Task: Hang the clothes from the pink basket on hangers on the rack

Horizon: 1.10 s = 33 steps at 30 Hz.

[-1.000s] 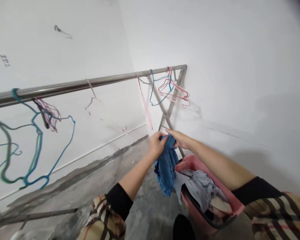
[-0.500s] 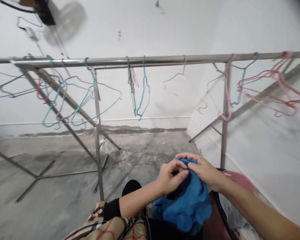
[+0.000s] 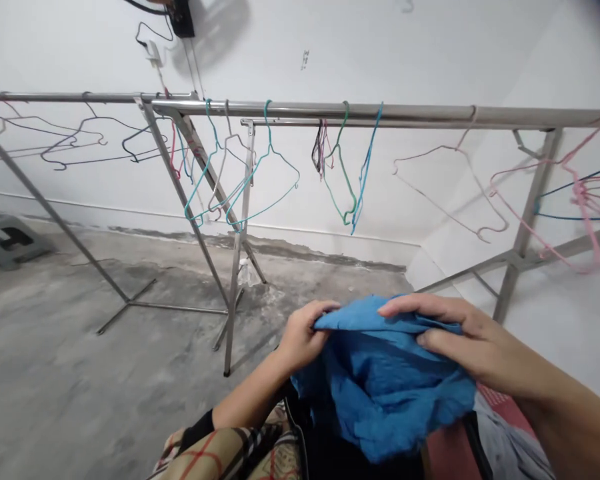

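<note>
A crumpled blue cloth garment (image 3: 380, 387) hangs between my hands, its upper edge spread out sideways. What kind of garment it is cannot be made out. My left hand (image 3: 305, 333) pinches the left end of that edge. On the other side, my right hand (image 3: 440, 327) grips the edge, thumb below and fingers above the fabric. The lower part of the cloth droops in folds over my lap. Beneath my right forearm, a pink container (image 3: 505, 407) shows in part, with pale grey cloth (image 3: 510, 447) beside it.
A metal rail (image 3: 310, 112) crosses ahead with several wire hangers, among them a green hanger (image 3: 350, 180), a blue hanger (image 3: 364, 177) and a pink hanger (image 3: 545, 247). Rack legs (image 3: 234, 300) stand on the concrete floor. A grey stool (image 3: 15, 240) is at far left.
My hands have moved apart, stretching the blue garment's edge between them where it was bunched up before. The view has swung left, showing more of the left rack and the stool.
</note>
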Motion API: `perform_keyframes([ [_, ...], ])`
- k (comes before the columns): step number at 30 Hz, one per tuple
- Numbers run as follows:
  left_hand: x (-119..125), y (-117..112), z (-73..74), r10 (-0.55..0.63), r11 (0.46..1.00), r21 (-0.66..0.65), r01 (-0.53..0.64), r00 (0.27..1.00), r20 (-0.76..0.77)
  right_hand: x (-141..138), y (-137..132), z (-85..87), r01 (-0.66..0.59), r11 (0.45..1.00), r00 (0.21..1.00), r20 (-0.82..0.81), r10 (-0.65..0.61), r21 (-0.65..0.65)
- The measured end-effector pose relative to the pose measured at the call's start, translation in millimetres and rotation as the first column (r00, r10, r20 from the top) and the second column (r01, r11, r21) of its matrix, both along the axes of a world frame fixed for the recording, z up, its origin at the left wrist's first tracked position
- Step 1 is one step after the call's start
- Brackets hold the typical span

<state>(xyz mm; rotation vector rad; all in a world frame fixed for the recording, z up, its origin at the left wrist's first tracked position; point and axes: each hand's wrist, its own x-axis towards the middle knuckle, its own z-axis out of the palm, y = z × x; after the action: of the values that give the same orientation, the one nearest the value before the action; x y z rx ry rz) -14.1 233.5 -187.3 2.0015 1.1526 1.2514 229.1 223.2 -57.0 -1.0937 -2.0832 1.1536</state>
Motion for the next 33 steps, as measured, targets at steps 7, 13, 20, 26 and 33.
perform_keyframes([
  [7,-72,-43,43.1,0.248,0.967,-0.036,-0.251,0.909,0.335,-34,23,5.2,-0.117,0.99,0.993,0.01,0.118,-0.082],
  [13,-110,-59,17.8,0.254,0.964,-0.187,-0.187,0.858,0.446,-91,53,19.9,-0.543,0.838,0.828,0.129,0.545,-0.051],
  [20,-105,-39,0.3,0.136,0.983,-0.159,-0.092,0.948,0.288,-200,132,44.5,0.029,0.997,0.915,-0.4,-0.054,-0.067],
  [26,-110,-42,-11.7,0.146,0.98,-0.161,-0.117,0.973,0.178,-295,192,44.9,-0.046,0.859,0.722,-0.612,-0.324,-0.51],
  [33,-130,-55,-35.1,0.3,0.95,-0.122,-0.286,0.948,0.109,-345,204,42.0,-0.379,0.75,0.645,-0.736,-0.206,-0.542],
])
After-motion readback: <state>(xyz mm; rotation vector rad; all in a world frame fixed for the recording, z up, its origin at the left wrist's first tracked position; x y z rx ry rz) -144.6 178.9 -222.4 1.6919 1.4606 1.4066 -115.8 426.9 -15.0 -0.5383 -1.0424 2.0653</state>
